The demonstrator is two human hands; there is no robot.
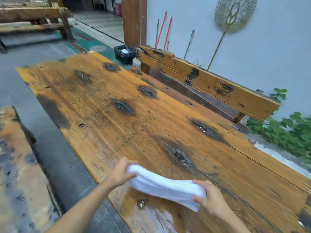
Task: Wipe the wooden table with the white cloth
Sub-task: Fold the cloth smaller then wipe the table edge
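Now: cloth held over the desk

Both hands grip a folded white cloth (165, 185) above the near edge of the wooden desk (117, 91): left hand (120, 173) clamped on one end, right hand (210, 197) pinching the other.

A black crate (124, 54) sits on the floor by a wooden post (133, 21). Orange poles (166, 31) lean against the wall (269, 56) beside a gold ornament (234, 13); plants (286, 130) grow at right.
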